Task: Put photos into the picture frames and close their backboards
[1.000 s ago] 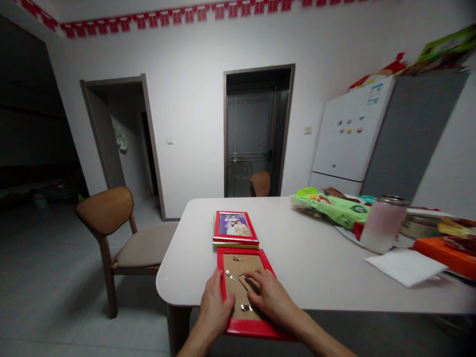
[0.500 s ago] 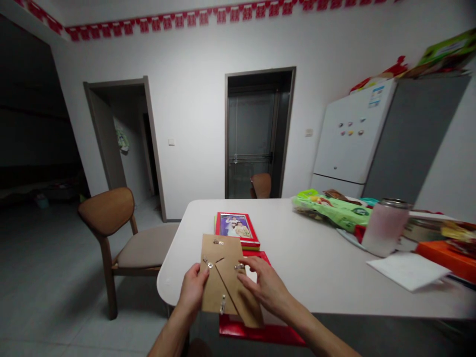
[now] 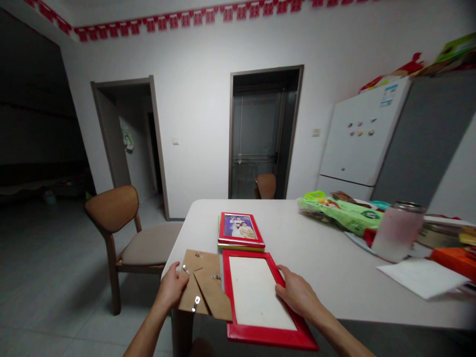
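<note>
A red picture frame (image 3: 238, 331) lies face down at the table's near edge, with a white sheet showing inside it. My right hand (image 3: 297, 293) rests on the frame's right rim, fingers curled over it. My left hand (image 3: 173, 286) grips the brown cardboard backing board (image 3: 204, 290), which has metal clips and a fold-out stand. The board lies flat just left of the frame, partly over the table's edge. A stack of framed photos (image 3: 240, 229), with a red frame on top, sits right behind the open frame.
The white table (image 3: 308, 258) carries a green snack bag (image 3: 342, 210), a pink jar (image 3: 397, 231), white paper (image 3: 422, 277) and an orange box (image 3: 453, 258) at the right. A wooden chair (image 3: 122, 233) stands left of the table. A fridge (image 3: 362, 141) stands behind.
The backing board was lifted out of the red frame with both hands, then carried left and laid down beside it. My right hand went to the frame's right rim.
</note>
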`<state>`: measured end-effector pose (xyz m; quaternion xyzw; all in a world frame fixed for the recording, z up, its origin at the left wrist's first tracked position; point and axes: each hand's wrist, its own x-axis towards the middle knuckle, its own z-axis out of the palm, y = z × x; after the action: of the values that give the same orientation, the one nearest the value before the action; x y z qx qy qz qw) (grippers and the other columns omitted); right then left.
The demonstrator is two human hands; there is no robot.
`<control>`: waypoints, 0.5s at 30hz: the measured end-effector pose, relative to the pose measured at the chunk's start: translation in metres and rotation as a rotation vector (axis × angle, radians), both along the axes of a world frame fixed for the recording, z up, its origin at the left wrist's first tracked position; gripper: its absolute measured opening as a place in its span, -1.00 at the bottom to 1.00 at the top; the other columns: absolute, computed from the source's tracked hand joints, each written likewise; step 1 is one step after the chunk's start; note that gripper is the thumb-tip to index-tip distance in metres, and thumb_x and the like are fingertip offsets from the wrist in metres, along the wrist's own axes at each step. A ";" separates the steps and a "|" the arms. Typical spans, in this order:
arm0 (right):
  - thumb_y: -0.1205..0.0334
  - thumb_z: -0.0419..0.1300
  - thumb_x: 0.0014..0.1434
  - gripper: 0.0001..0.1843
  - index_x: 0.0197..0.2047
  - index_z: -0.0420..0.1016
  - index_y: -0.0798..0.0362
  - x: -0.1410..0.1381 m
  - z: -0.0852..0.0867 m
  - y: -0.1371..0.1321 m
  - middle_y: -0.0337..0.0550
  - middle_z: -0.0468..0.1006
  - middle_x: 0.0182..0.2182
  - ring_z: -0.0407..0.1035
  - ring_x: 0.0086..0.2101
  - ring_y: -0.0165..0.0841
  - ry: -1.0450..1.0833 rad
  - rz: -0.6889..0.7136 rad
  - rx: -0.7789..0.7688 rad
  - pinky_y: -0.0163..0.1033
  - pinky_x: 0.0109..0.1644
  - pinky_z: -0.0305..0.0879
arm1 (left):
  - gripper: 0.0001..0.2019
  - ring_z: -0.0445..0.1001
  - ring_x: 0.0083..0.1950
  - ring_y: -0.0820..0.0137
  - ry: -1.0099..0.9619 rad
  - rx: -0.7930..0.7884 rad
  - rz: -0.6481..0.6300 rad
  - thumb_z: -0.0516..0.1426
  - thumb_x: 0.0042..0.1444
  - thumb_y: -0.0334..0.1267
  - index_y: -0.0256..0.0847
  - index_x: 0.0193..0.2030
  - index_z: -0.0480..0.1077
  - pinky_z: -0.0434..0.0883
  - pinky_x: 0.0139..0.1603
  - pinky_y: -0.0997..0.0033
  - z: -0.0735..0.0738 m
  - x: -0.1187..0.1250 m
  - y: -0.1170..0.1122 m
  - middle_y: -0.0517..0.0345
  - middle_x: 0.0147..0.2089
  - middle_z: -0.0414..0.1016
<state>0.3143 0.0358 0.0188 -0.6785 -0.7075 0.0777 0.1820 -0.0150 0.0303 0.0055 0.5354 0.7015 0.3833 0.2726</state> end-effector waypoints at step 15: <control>0.32 -0.03 -0.12 -0.18 0.20 -0.34 0.04 -0.003 0.030 -0.018 -0.12 0.52 -0.40 0.39 -0.54 -0.33 1.264 -0.008 -0.360 -0.24 -0.44 0.28 | -0.50 0.19 0.07 0.17 0.409 0.137 -0.071 0.02 -0.07 -0.33 -0.33 0.07 0.09 0.11 0.06 0.30 0.028 0.046 -0.025 -0.09 0.03 0.27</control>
<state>0.3108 0.0179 0.0489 -0.5246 -0.4376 0.5779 0.4464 0.0311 0.0057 0.0337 0.6438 0.6952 0.3036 0.1009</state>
